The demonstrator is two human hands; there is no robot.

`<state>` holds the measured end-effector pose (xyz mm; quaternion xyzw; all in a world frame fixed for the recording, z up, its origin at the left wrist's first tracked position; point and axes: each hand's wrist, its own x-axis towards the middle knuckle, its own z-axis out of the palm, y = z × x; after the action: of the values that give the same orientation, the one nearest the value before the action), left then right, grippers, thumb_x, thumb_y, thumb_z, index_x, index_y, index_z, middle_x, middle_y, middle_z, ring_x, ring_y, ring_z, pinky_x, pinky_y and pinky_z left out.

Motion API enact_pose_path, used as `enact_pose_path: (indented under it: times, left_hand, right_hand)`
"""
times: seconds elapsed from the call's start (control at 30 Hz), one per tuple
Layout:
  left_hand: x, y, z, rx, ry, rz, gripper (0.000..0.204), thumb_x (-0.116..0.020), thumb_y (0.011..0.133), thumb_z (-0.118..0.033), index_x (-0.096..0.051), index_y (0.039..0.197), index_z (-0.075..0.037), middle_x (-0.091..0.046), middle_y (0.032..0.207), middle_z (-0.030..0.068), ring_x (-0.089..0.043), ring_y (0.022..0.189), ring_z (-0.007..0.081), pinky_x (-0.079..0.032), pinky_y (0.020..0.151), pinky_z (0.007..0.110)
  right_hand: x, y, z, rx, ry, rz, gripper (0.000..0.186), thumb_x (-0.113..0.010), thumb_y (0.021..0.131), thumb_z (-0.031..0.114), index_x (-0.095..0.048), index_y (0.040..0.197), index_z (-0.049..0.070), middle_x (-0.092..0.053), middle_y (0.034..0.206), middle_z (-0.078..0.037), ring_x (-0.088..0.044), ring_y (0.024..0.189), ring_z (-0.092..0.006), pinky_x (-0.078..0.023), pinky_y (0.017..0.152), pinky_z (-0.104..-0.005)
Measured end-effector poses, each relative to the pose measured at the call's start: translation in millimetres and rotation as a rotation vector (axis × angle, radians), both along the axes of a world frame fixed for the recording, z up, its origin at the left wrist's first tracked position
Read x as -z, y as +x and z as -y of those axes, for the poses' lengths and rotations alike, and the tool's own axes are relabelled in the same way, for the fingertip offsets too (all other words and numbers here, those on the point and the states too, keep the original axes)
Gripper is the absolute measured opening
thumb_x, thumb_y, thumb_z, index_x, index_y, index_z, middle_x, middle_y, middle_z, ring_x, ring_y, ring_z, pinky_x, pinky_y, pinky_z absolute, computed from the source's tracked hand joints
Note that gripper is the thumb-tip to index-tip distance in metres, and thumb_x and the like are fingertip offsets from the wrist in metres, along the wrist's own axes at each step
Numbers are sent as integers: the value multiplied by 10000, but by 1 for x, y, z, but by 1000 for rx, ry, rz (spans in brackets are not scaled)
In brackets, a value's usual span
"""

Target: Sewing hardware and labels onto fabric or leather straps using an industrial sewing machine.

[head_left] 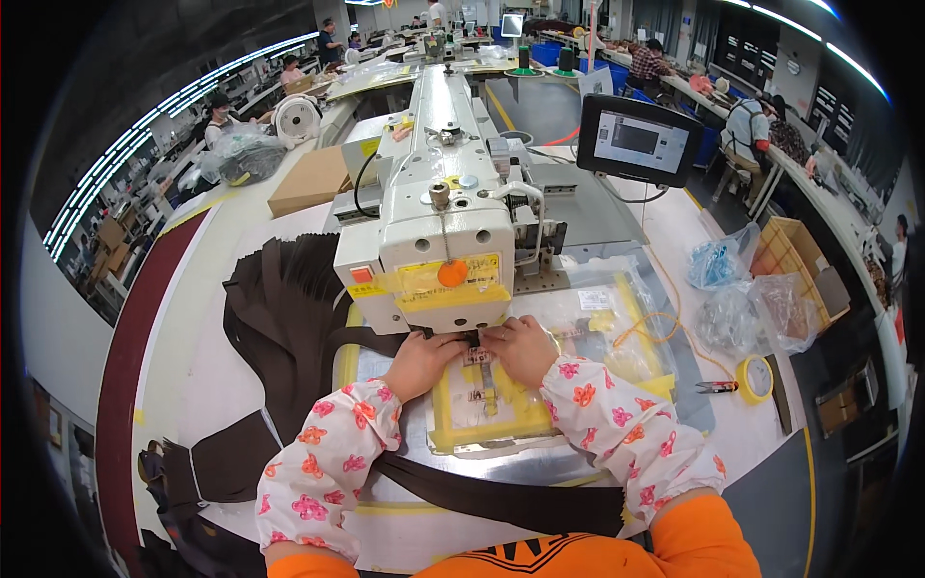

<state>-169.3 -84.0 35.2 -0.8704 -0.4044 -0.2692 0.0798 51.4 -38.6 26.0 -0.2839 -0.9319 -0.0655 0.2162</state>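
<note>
Resting side by side under the head of the white sewing machine (438,217), the left hand (421,363) and the right hand (521,349) are seen pressed down on a small label (478,358) that lies on a clear plastic template (491,405) edged with yellow tape. The fingers of both hands are laid flat on the label and the template rather than closed round anything, so nothing is grasped; the fingertips are partly hidden by the machine head. The label is placed at the middle of the template, just below the needle area, between the two hands. Both forearms are covered by white sleeve guards printed with pink and orange flowers.

A stack of dark brown fabric pieces (279,308) is spread on the table (193,356) to the left of the machine, and a dark strap (501,501) runs across the table near the lower edge. A touch screen (638,140) is mounted to the right of the machine. Clear plastic bags (752,308) and a yellow tape measure (756,378) are laid at the right side of the table.
</note>
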Motion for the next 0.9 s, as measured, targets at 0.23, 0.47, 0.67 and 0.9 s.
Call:
enact_pose_path:
  times: [0.23, 0.47, 0.67, 0.9]
  left_hand:
    - [8, -7, -7, -63, -105, 72, 189, -597, 775, -88, -665, 945, -135, -660, 879, 48, -630, 782, 254, -506, 666, 353]
    - [-11, -22, -4, -328, 76, -142, 196, -637, 762, -185, -658, 931, -88, -639, 794, 102, -613, 733, 298, -492, 667, 408]
    - [-27, -86, -6, -117, -213, 48, 304, -670, 755, -163, -617, 1039, -70, -616, 967, 171, -589, 848, 393, -487, 710, 440]
    - [-36, -148, -47, -831, -136, -118, 258, -571, 843, -306, -633, 801, -60, -643, 755, 159, -633, 724, 340, -512, 628, 444]
  right_hand:
    - [-4, 0, 0, 22, -21, -5, 337, -554, 717, 89, -638, 1040, 136, -577, 1185, 33, -505, 1001, -182, -383, 839, -363]
    - [4, 1, 0, 41, -105, -109, 403, -532, 723, 51, -617, 1110, 125, -576, 1199, -3, -502, 1053, -198, -380, 888, -367]
    - [11, 7, -6, 36, -221, -160, 386, -510, 713, 29, -646, 1065, 110, -600, 1166, -42, -518, 1053, -241, -421, 858, -380]
    - [7, 21, -4, 27, -628, -458, 237, -484, 742, 11, -668, 892, 13, -648, 1012, -132, -602, 906, -329, -481, 817, -361]
